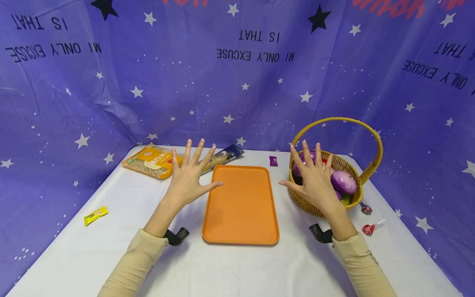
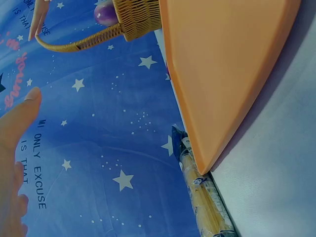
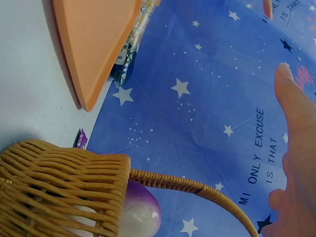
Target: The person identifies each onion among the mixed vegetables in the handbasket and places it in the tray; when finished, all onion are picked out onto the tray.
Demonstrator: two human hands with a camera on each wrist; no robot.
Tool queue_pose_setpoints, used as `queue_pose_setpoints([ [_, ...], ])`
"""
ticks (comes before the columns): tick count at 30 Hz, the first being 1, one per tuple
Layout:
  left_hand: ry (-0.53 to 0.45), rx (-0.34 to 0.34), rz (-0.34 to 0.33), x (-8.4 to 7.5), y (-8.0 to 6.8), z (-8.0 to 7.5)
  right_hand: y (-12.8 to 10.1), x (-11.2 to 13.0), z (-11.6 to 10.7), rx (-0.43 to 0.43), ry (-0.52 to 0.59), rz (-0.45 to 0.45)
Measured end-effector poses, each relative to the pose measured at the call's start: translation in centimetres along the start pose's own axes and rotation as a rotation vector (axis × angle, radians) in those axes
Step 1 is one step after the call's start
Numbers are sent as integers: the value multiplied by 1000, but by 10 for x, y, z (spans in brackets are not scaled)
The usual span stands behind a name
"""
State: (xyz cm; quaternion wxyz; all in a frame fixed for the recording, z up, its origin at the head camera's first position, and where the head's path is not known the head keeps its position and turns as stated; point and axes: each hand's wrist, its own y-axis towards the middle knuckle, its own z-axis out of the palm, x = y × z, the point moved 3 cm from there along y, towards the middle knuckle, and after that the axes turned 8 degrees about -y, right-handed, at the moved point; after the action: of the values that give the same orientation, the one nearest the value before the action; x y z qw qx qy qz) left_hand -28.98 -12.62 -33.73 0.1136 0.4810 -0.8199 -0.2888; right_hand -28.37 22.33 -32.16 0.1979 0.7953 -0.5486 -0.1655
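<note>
An empty orange tray (image 1: 240,204) lies in the middle of the white table (image 1: 237,264). My left hand (image 1: 190,178) hovers just left of it with fingers spread, holding nothing. My right hand (image 1: 314,179) is spread the same way right of the tray, over the near side of a wicker basket (image 1: 356,197). The basket holds purple vegetables (image 1: 343,182). The left wrist view shows the tray (image 2: 222,64) and the basket (image 2: 136,17); the right wrist view shows the basket (image 3: 59,187) with a purple vegetable (image 3: 140,212) and the tray (image 3: 94,39).
A yellow noodle packet (image 1: 152,161) and a long pasta packet (image 1: 222,156) lie at the back left. A small purple candy (image 1: 273,161) sits behind the tray, a yellow candy (image 1: 95,215) at the left, two lollipops (image 1: 368,228) right of the basket. Purple starred cloth surrounds the table.
</note>
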Motion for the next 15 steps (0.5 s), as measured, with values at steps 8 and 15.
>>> queue_pose_setpoints([
  [8, 0, 2, 4, 1, -1, -1, -1, 0, 1, 22, 5, -2],
  [15, -13, 42, -3, 1, -2, 0, -4, -12, -1, 28, 32, -5],
])
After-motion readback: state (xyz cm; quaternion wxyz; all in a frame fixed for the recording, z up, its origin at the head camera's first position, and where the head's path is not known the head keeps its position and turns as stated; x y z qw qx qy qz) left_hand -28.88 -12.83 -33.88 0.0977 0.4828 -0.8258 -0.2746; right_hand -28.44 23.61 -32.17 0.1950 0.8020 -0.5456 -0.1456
